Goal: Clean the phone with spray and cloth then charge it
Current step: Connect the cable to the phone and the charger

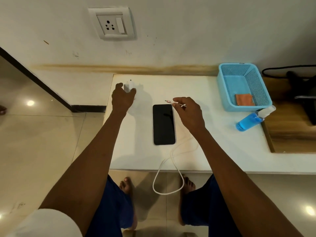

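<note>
A black phone (164, 124) lies screen up in the middle of the white table (222, 151). My left hand (123, 97) grips a white charger adapter (127, 87) at the table's far left. My right hand (188, 111) pinches the plug end of a white charging cable (168, 175) just above the phone's top right corner. The cable runs under my right wrist and loops off the table's front edge. An orange cloth (243, 99) lies inside the blue basket (222, 82). A blue spray bottle (249, 121) lies on its side in front of the basket.
A white wall socket with a switch (112, 23) is on the wall above the table's left end. A wooden surface (287, 134) with dark objects and a black cord lies to the right. My bare feet stand on the tiled floor below the table edge.
</note>
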`<state>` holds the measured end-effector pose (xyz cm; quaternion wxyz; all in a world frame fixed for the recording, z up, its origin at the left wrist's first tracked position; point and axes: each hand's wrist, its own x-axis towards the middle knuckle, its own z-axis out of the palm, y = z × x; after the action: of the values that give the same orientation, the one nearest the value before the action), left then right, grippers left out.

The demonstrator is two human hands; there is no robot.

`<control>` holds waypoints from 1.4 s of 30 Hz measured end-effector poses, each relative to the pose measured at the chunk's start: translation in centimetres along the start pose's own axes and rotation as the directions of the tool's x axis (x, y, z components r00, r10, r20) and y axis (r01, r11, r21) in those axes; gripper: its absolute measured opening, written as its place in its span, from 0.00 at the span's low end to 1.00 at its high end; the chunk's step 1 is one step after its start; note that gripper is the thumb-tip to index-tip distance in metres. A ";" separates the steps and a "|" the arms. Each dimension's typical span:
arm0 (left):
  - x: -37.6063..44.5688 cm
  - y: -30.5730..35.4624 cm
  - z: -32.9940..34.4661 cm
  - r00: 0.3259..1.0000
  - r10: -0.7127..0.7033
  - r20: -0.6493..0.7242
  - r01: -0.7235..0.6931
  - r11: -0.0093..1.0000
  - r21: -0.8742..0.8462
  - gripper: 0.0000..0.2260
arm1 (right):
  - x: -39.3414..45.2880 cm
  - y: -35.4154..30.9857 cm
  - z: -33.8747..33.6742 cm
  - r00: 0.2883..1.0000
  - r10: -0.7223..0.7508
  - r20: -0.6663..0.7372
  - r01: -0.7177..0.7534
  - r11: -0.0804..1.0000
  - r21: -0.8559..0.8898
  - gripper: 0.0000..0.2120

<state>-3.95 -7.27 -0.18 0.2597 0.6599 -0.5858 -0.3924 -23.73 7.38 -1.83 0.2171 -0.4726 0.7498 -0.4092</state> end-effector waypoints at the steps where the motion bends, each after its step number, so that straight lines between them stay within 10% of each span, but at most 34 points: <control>1: -0.1 0.5 -0.3 0.995 -0.085 0.051 0.093 0.974 -0.205 0.25 | -0.1 -0.2 0.2 1.000 0.007 -0.009 -0.007 1.000 0.020 0.08; 7: -3.5 2.3 -2.2 0.853 -0.229 0.469 0.521 0.421 -0.742 0.10 | -0.4 -2.4 1.8 0.995 0.009 -0.102 -0.007 1.000 0.022 0.05; 12: -6.2 2.6 -3.0 0.852 -0.263 0.452 0.515 0.265 -0.815 0.11 | -1.5 -5.0 3.4 0.989 -0.045 -0.143 0.048 0.999 0.016 0.04; 42: -7.2 1.7 -4.1 0.931 -0.253 0.265 0.366 0.602 -0.710 0.18 | -2.2 -7.5 5.6 0.969 -0.220 -0.111 0.222 0.975 0.005 0.07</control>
<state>-1.57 -1.02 5.08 0.3950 0.5568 -0.2646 -0.6811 -14.75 5.42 0.94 0.1326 -0.5279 0.6998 -0.4627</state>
